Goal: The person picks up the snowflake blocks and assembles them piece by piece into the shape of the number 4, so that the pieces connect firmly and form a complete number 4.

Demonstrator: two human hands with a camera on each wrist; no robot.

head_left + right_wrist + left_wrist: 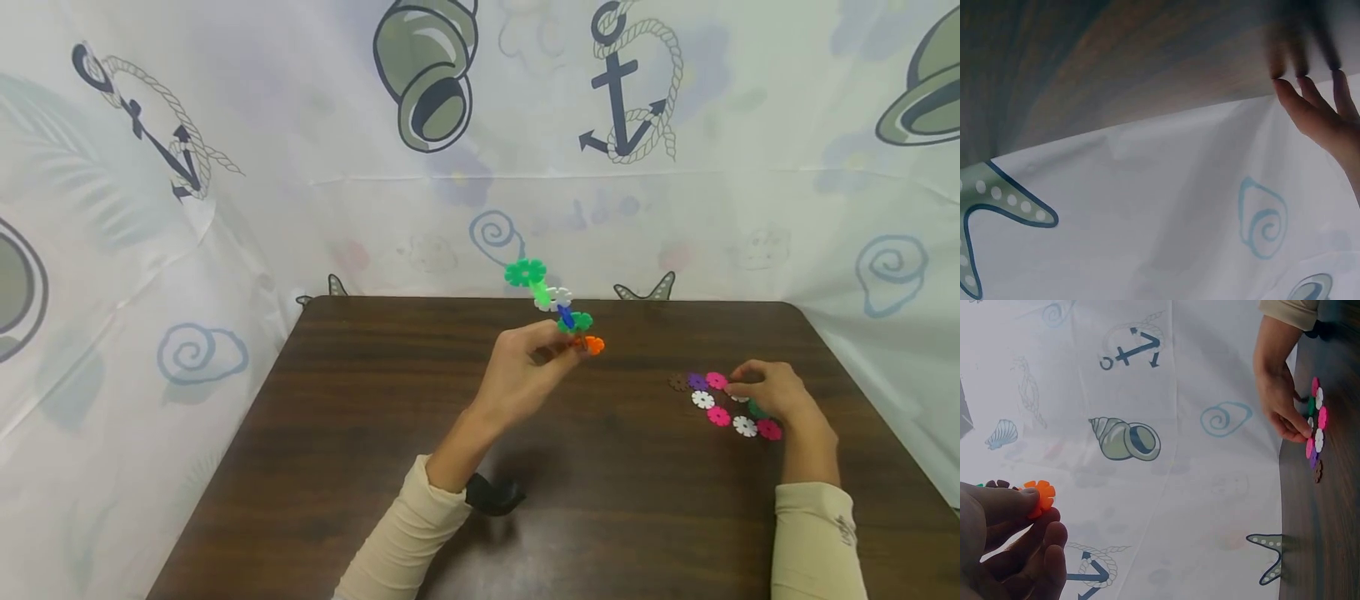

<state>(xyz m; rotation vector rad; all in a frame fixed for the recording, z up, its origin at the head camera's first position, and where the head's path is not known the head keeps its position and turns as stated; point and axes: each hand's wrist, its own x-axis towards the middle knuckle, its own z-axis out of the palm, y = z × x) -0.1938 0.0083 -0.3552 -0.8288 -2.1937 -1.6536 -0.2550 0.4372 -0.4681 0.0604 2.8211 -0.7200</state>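
My left hand (525,371) is raised over the table, pinching a chain of interlocked plastic flower discs by its lower end. An orange flower disc (1040,497) sits between thumb and fingers there. Beyond it the chain (553,298) slants up and away through green, blue, white and light green discs to a green one at the tip. On the right of the table, my right hand (776,390) reaches down over loose flower discs (718,416), fingertips right at a pink disc (717,381) and a white one. In the right wrist view, its extended fingers (1313,106) meet the tabletop.
The loose discs, brown, purple, pink, white and green, lie close together under and beside the right hand. A dark wooden table (360,417) ends at a white patterned cloth (255,208) behind. A black strap (495,494) hangs at the left wrist.
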